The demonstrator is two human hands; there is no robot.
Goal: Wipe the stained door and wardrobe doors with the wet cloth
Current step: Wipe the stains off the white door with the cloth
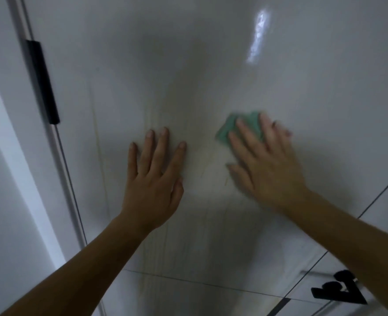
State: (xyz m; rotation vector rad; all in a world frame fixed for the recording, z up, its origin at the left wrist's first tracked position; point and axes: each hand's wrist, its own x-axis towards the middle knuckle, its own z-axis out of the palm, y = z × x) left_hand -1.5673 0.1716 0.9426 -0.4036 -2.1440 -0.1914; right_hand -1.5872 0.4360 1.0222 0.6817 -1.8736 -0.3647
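Observation:
A glossy white wardrobe door (211, 65) fills the head view, with faint yellowish streaks (209, 160) running down its middle. My left hand (154, 174) lies flat on the panel, fingers straight and spread, to the left of the streaks. My right hand (263, 160) presses a green cloth (228, 131) against the door with straight fingers. The cloth shows only past my fingertips at upper left; the rest is hidden under my palm. The right hand is motion-blurred.
A black vertical handle (43, 83) sits on the door's left edge beside a narrow gap and a white frame (3, 156). Dark seams mark neighbouring panels below and at right. A black fitting (341, 290) shows at lower right.

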